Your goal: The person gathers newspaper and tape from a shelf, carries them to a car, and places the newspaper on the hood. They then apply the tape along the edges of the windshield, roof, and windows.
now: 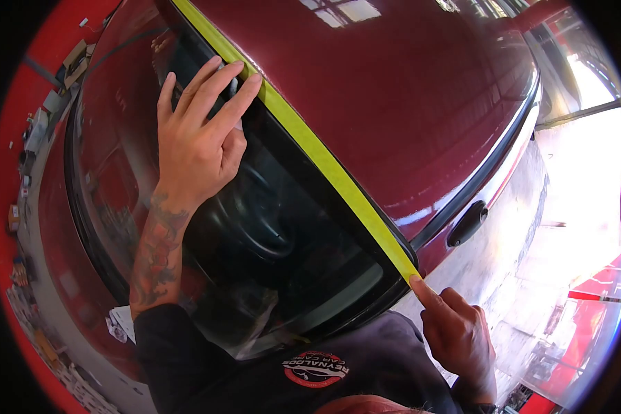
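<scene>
A strip of yellow masking tape (317, 155) runs diagonally along the edge between the dark windshield (297, 248) and the maroon car roof (379, 90). My left hand (200, 127) is open over the glass, fingers spread, with its fingertips touching the upper part of the tape. At the tape's lower end, by the corner of the windshield, is my right hand (455, 328). Its index finger reaches out to the tape end and the other fingers are curled in. The thumb of the right hand is hidden.
A black door handle (468, 224) sits on the car's side at the right. A maroon hood (117, 124) reflects light on the left. Boxes and small items (76, 63) line the red wall at the far left. My dark shirt (379, 359) is close to the car.
</scene>
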Demonstrator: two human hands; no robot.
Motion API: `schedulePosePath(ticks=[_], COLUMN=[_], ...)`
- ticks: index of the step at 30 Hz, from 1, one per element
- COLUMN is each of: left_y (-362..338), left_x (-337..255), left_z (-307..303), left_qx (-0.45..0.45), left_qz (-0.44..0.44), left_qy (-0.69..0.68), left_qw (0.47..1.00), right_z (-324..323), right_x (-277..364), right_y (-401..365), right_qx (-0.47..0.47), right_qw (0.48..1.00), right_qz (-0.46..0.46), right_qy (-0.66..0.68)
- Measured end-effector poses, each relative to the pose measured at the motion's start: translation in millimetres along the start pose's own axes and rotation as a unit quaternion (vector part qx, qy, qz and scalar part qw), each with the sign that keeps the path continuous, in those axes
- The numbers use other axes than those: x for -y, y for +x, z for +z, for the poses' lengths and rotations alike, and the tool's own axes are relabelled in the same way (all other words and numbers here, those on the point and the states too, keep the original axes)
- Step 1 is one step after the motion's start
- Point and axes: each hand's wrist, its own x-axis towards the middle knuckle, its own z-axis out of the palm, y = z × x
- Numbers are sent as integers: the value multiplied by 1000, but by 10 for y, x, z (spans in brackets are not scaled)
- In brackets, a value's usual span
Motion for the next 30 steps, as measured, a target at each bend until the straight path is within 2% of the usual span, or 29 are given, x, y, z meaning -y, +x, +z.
schedulePosePath(ticks=[9,15,24,30], left_y=[-34,-27,-59,-96], left_x=[-2,-47,-90,-306], left_z=[35,-4,42,-39], left_qx=[-20,14,-6,22], left_qz=[-5,-11,-31,-17], left_qy=[-5,2,-25,-46], left_qw=[1000,1000,999,999], right_z=[-24,-26,-18,-17], right_x=[12,-20,-60,-74], right_y=[-3,8,10,15], right_qx=[20,18,1,-3], right_qw=[1000,1000,1000,1000], right_qz=[-2,-1,5,2], right_qy=[3,-7,-2,15])
